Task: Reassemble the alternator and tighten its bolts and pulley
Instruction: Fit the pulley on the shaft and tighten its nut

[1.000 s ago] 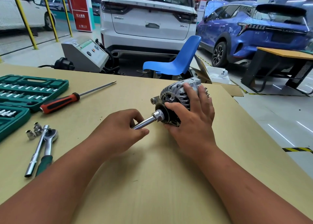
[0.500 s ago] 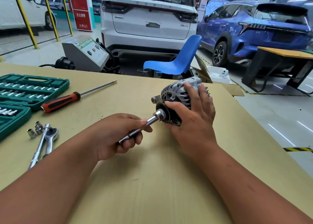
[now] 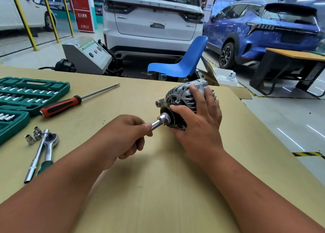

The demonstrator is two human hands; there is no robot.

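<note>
A grey alternator [image 3: 181, 95] lies on its side on the cardboard-covered bench [image 3: 167, 188], its dark pulley [image 3: 173, 121] facing me. My right hand [image 3: 200, 120] grips the housing from above, thumb against the pulley. A chrome socket on an extension bar [image 3: 161, 121] sits on the pulley's centre. My left hand [image 3: 123, 137] holds the near end of that bar, fingers curled round it.
Left of my arm lie a ratchet [image 3: 48, 148], a chrome bar [image 3: 36, 157] and three loose sockets [image 3: 34, 135]. A red-handled screwdriver [image 3: 70, 104] and a green socket case [image 3: 26, 95] sit farther left. A blue chair [image 3: 182, 63] stands behind the bench edge.
My left hand has turned on the extension bar, rolling its grip round and back while the socket stays on the pulley. The right hand and alternator have kept still.
</note>
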